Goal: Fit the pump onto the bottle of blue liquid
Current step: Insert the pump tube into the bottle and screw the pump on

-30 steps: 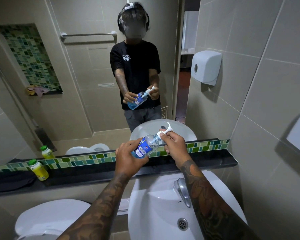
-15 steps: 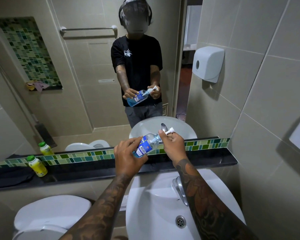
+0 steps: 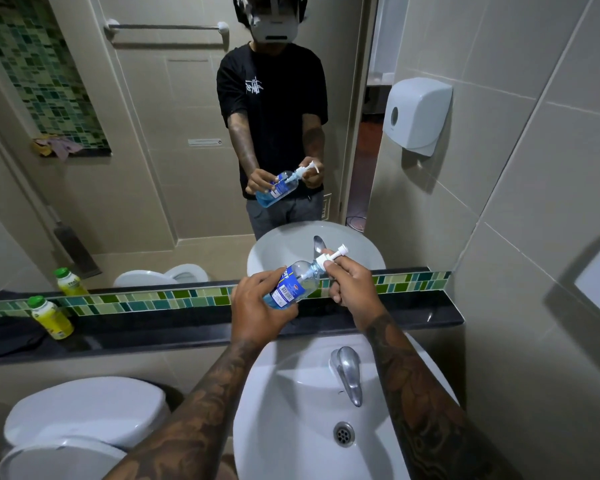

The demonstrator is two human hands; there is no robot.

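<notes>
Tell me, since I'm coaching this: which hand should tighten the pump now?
Probably the right hand: its fingers already pinch the pump collar at the neck, while the left hand wraps the tilted bottle to steady it.

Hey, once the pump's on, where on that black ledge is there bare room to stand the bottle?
The black ledge is bare from the right hand to the wall, and between the yellow bottle and left hand. Its far left end is crowded.

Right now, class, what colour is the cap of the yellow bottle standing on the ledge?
Green cap on the yellow bottle; head view.
</notes>
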